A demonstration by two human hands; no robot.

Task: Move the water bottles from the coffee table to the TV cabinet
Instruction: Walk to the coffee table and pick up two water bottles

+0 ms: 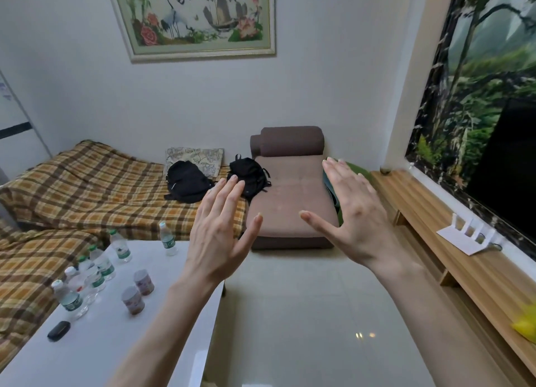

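Both hands are hanging in the air with empty, released grips: the left hand [220, 236] is spreading its fingers above the right edge of the white tabletop [121, 343], and the right hand [352, 215] is opening flat over the tiled floor [304, 314], palm turned inward, between the tabletop and the TV cabinet [452, 241]. The water bottles [95, 267] are all standing upright on the tabletop: a cluster of them is crowding the left side, one bottle [119, 246] is standing a little farther back, and a single bottle [167, 239] is standing alone near the far edge, just left of the left hand. Two small cups [138, 291] are sitting near the middle of the tabletop, and a black case [59, 330] is lying nearer the front left. The wooden TV cabinet is running along the right wall, carrying a white stand [468, 237] and something yellow [525, 324] at the frame's edge. Two black backpacks [217, 179] are resting on the plaid-covered sofa [87, 189] behind.
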